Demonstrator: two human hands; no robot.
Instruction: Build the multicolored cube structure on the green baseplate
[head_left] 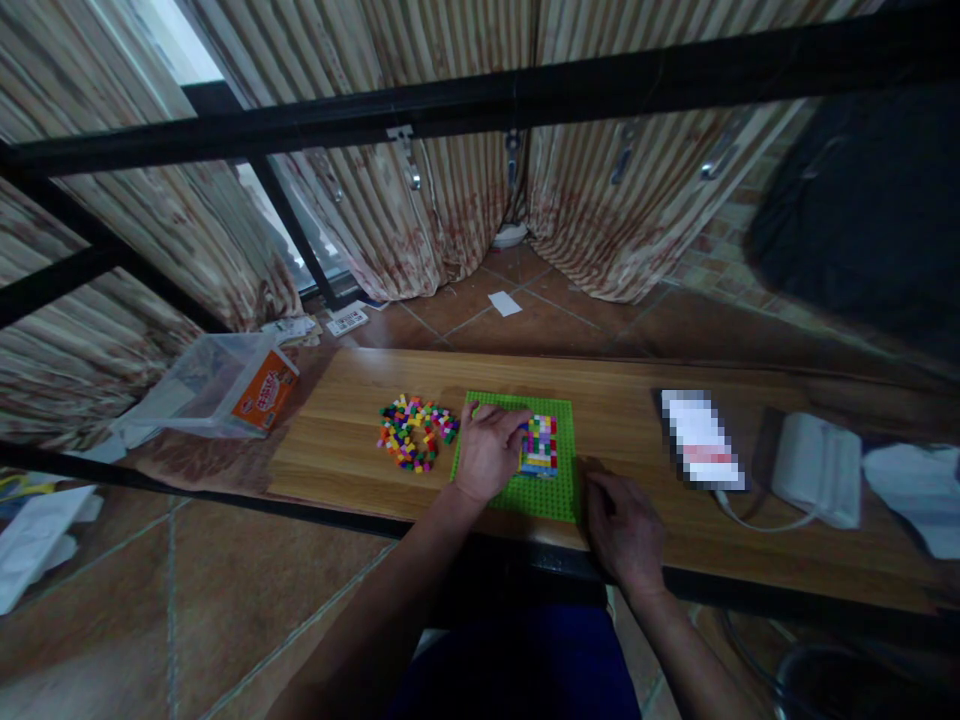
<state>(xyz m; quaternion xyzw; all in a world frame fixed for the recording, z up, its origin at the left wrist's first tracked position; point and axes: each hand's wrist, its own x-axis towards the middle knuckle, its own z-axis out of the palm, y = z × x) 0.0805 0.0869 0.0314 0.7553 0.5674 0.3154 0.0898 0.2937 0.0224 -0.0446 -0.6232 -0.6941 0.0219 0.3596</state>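
1. My right hand (626, 530) was curled up narrow on the table (337, 460), just right of the green board (536, 500).
2. My left hand (491, 450) reached over the board, fingers bent. I could not tell if it held a block.
3. The colorful block patch (543, 448) sat on the board, between my hands, by my left fingertips.
4. Loose blocks (401, 440) lay left of my left hand.

I'm seeing 1 phone (703, 440) out at 3 o'clock, a white cable (757, 525) curling from it towards 1 pale case (817, 468); striped curtains (450, 210) hang at 12 o'clock, and there's 1 clear bin (217, 385), orange label (265, 393) showing, over at 9 o'clock.
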